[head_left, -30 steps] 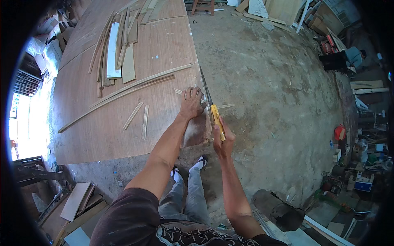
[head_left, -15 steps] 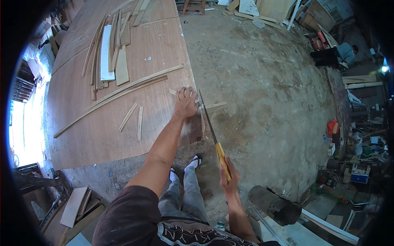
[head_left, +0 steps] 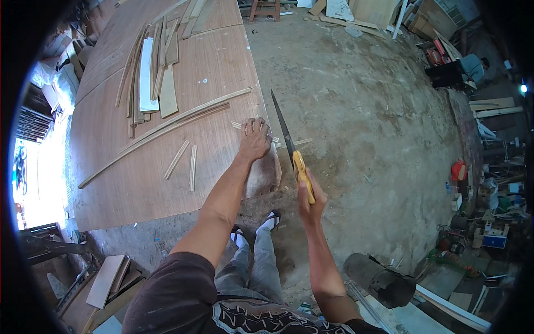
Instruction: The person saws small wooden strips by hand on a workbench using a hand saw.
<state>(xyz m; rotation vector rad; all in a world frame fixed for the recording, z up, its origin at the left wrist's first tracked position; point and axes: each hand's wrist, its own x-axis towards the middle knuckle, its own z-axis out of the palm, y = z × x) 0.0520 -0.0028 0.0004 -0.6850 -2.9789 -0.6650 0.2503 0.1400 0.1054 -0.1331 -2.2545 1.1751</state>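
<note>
Wooden strip (head_left: 276, 140) lies held under left grip (head_left: 255, 140); right grip (head_left: 312, 196) clasps yellow-handled saw (head_left: 284, 127).

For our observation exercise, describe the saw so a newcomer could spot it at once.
Start from the large brown work surface on the left; follow its right edge toward the near corner. Just beyond, above the concrete floor, is the saw. Unlike the pale strips nearby, it has a dark blade and yellow handle.
</note>
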